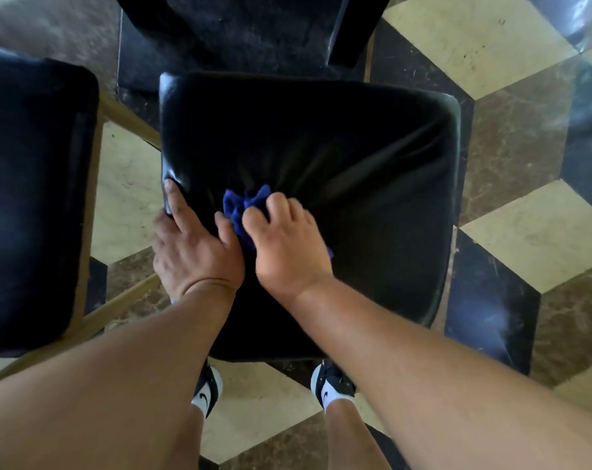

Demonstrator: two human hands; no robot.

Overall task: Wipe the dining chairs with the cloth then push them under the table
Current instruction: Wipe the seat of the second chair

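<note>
The right hand [289, 245] is clenched on a bunched blue cloth [243, 212], pressing it into the black padded seat [338, 157] of the dining chair, so that creases in the leather fan out from the cloth. The cloth lies toward the seat's near-left part, between the two hands. The left hand [193, 245] holds nothing but the chair itself: its fingers are spread flat over the seat's left edge, the thumb touching the cloth. Just beside the seat on the left stands a second chair's dark seat [33, 198] on pale wooden rails [125, 120], with a narrow strip of floor between them. Beyond the far edge is another dark surface [240, 32]. Below the near edge, two dark-and-white sneakers [332, 388] stand on the geometric tiled floor [511, 147].
</note>
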